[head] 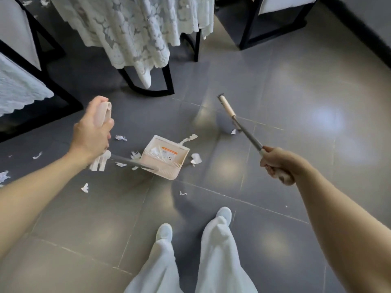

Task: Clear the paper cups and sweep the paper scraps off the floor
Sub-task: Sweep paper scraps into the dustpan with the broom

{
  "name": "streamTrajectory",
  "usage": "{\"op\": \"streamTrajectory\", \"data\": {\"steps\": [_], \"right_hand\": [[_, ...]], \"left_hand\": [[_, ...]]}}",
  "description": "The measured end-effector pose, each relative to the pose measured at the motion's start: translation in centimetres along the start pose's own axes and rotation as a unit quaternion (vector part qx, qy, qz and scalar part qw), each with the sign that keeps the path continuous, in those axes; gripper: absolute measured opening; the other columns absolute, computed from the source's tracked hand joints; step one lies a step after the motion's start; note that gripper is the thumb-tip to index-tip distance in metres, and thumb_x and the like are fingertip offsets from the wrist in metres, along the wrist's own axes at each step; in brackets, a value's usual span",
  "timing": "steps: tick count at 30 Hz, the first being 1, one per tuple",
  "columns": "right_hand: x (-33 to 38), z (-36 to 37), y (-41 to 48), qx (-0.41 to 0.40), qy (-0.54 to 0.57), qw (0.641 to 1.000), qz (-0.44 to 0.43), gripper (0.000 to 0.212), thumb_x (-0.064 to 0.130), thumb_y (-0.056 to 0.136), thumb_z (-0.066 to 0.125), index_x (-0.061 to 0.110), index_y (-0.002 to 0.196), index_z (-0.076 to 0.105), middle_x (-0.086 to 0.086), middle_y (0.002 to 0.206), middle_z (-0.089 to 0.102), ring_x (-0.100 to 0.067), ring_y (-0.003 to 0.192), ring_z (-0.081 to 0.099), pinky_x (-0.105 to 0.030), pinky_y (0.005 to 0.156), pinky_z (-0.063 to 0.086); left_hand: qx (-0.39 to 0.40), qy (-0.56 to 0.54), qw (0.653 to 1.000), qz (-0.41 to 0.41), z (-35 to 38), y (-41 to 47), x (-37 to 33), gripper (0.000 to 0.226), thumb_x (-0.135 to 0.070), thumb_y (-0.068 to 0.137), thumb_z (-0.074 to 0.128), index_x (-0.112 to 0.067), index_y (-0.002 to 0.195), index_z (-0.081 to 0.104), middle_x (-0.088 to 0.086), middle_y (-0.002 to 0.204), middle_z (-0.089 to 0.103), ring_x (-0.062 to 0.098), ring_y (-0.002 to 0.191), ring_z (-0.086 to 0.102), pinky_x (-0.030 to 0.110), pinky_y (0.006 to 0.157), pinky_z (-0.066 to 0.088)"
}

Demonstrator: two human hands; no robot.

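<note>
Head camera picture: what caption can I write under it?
Left hand holds a beige plastic long-handled dustpan, right hand a grey-and-beige broom, among white torn paper scraps.

Lace tablecloth point(135, 28) nr black-framed chair point(283, 3)

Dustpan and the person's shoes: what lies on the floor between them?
One small paper scrap on otherwise bare tile, between dustpan and shoes, in the head view.
</note>
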State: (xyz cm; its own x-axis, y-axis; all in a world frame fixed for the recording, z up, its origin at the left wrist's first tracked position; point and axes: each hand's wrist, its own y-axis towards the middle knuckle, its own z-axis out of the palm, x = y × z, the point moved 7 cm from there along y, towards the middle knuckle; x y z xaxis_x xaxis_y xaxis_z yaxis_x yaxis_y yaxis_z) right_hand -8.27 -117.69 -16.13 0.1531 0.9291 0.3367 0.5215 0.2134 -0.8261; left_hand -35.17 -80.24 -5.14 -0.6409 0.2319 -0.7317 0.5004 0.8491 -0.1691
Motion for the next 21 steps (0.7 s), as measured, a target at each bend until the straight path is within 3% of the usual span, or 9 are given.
{"op": "streamTrajectory", "data": {"steps": [4, 8, 10, 14, 19, 21], "right_hand": [[-1.3, 7.4, 0.9, 0.003, -0.033, 0.999, 0.018, 0.019, 0.001, 0.093, 0.036, 0.001, 0.111, 0.042, -0.015, 0.054, 0.052, -0.021, 0.035, 0.042, -0.023, 0.038, 0.036], [0.3, 15.8, 0.6, 0.038, 0.004, 0.999, 0.021, 0.017, 0.002, 0.089, 0.037, 0.001, 0.102, 0.048, -0.015, 0.061, 0.052, -0.022, 0.042, 0.043, -0.027, 0.044, 0.036], [1.3, 19.7, -1.2, 0.059, 0.039, 0.997, 0.019, 0.026, 0.003, 0.086, 0.039, 0.006, 0.11, 0.048, -0.015, 0.064, 0.054, -0.022, 0.045, 0.043, -0.031, 0.05, 0.037], [4.0, 25.7, -5.4, 0.112, 0.122, 0.986, 0.026, 0.04, -0.005, 0.088, 0.038, 0.017, 0.121, 0.042, -0.005, 0.042, 0.044, -0.013, 0.033, 0.039, -0.022, 0.037, 0.034], [5.7, 28.8, -9.8, 0.125, 0.183, 0.974, 0.039, 0.048, -0.007, 0.091, 0.036, 0.017, 0.131, 0.045, -0.003, 0.053, 0.038, -0.009, 0.029, 0.032, -0.013, 0.034, 0.028], [6.1, 28.1, -10.9, 0.112, 0.198, 0.973, 0.041, 0.053, -0.008, 0.092, 0.035, 0.016, 0.138, 0.041, -0.001, 0.045, 0.039, -0.008, 0.028, 0.03, -0.012, 0.033, 0.028]], "left_hand": [[0.035, 0.022, 0.999, 0.023, -2.1, -1.3, 3.2, 0.039, -0.012, 0.094, 0.048, -0.043, 0.119, 0.046, 0.009, 0.065, 0.047, 0.017, 0.043, 0.04, 0.025, 0.038, 0.037], [0.049, 0.027, 0.998, 0.035, -5.4, -1.7, 7.2, 0.044, -0.013, 0.095, 0.05, -0.051, 0.115, 0.046, 0.006, 0.063, 0.047, 0.007, 0.035, 0.039, 0.026, 0.04, 0.038], [0.059, 0.032, 0.997, 0.034, -6.5, -2.1, 9.3, 0.043, -0.013, 0.095, 0.051, -0.049, 0.118, 0.047, 0.003, 0.064, 0.049, 0.007, 0.035, 0.041, 0.028, 0.044, 0.039], [0.071, 0.033, 0.996, 0.033, -7.4, -3.1, 12.9, 0.042, -0.013, 0.095, 0.051, -0.046, 0.12, 0.046, 0.001, 0.062, 0.051, 0.02, 0.045, 0.045, 0.035, 0.055, 0.042], [0.079, 0.034, 0.996, 0.03, -7.6, -3.9, 15.4, 0.043, -0.014, 0.094, 0.054, -0.048, 0.119, 0.045, -0.001, 0.061, 0.05, 0.028, 0.049, 0.043, 0.045, 0.059, 0.048], [0.078, 0.031, 0.996, 0.032, -7.5, -4.1, 15.7, 0.042, -0.014, 0.095, 0.053, -0.047, 0.12, 0.044, -0.001, 0.061, 0.051, 0.029, 0.05, 0.045, 0.043, 0.061, 0.048]]}}
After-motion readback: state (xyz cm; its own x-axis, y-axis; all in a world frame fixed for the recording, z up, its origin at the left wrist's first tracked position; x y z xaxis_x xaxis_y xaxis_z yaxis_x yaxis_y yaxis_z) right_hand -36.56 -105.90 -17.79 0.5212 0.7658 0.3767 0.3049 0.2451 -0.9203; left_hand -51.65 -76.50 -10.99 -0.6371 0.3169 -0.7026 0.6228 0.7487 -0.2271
